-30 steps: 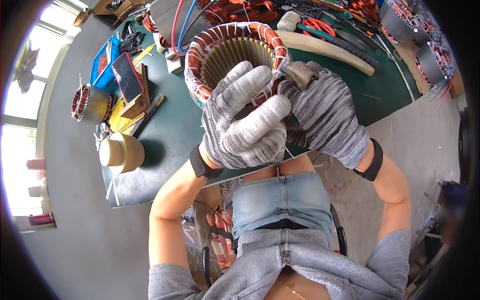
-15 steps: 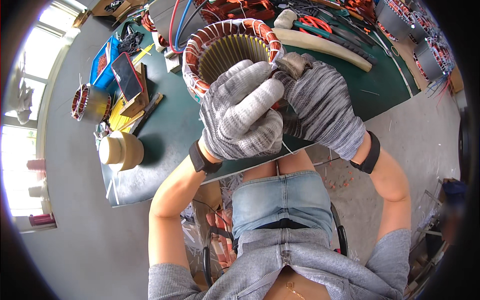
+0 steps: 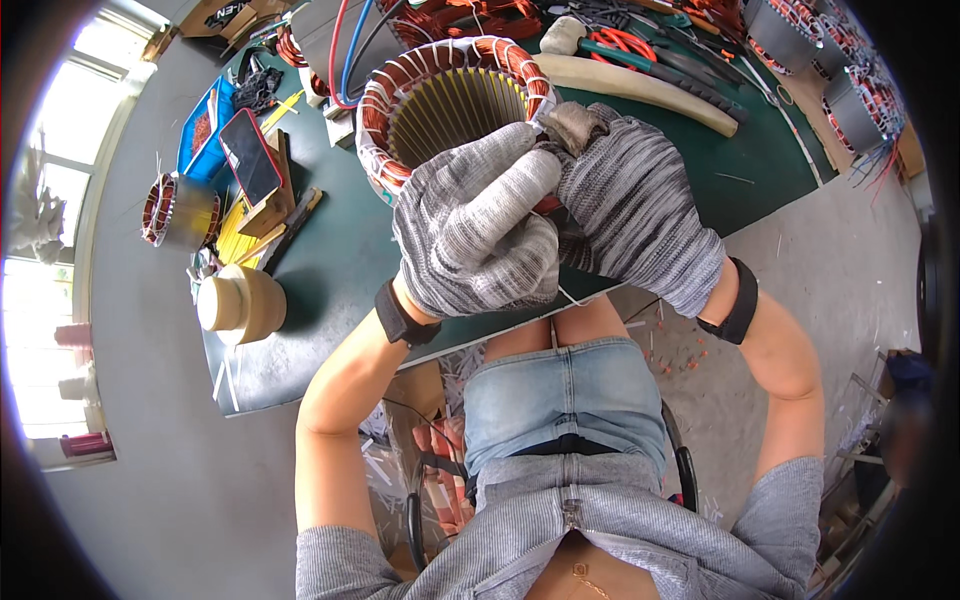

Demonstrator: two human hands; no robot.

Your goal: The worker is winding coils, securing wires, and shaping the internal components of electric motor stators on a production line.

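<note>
A motor stator (image 3: 375,115), its copper coil ends tied with white cord and yellow strips lining its slots, stands on the green bench before me. My left hand (image 3: 475,225), in a grey-and-white knit glove, lies against its near side with the fingers curled in. Beside it my right hand (image 3: 640,205), gloved in darker grey, is closed with its fingertips near the stator's right rim. A tan wrap (image 3: 574,126) shows on the right glove's finger end. What the fingers grip is hidden. Below the hands a thin white cord (image 3: 569,297) pokes out.
Red, blue and black leads (image 3: 350,55) rise behind the stator. A curved pale stick (image 3: 640,88) and pliers lie beyond my right hand. More stators (image 3: 858,110) stand far right. At left are a phone (image 3: 250,155), a blue tray (image 3: 205,130) and a cream spool (image 3: 240,303).
The stator and both hands appear slightly further left, as does the rest of the bench. The hands keep nearly the same closed pose.
</note>
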